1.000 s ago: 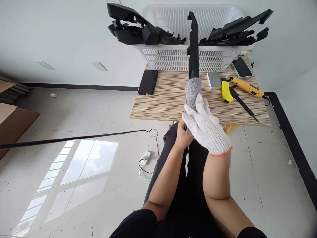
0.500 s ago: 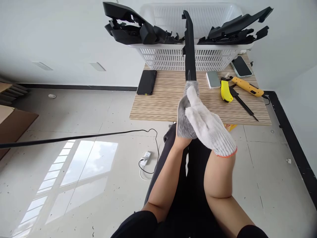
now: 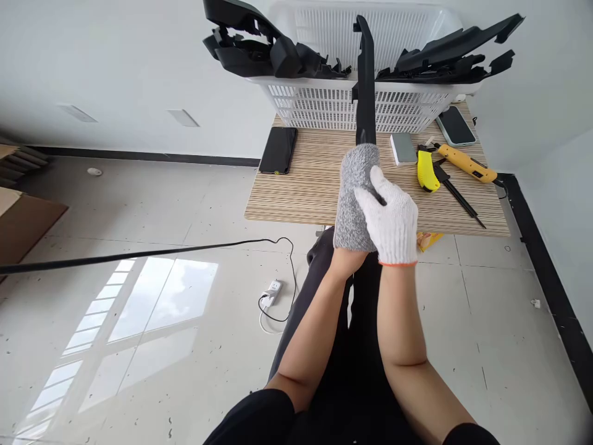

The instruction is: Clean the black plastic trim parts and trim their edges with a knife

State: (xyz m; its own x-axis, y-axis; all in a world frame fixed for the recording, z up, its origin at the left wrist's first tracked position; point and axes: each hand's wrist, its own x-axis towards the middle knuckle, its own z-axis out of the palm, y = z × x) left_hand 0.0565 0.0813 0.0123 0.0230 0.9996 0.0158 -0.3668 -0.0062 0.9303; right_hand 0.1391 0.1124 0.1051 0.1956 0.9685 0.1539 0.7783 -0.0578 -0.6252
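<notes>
Left hand mostly hidden under grey cloth (grip can't be told). Cloth, folded half a second ago, now spread smoother. Black part juts beyond it, over the surface. Gloved right hand: thumb and forefinger touching cloth; whether clamped, can't tell.

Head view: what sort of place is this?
Probably a small indoor workstation, perhaps for handling plastic parts: a white plastic basket holds dark molded-looking pieces, and a wood-grain table carries a yellow corded tool. Can't tell whether it's a factory or a workshop.
</notes>
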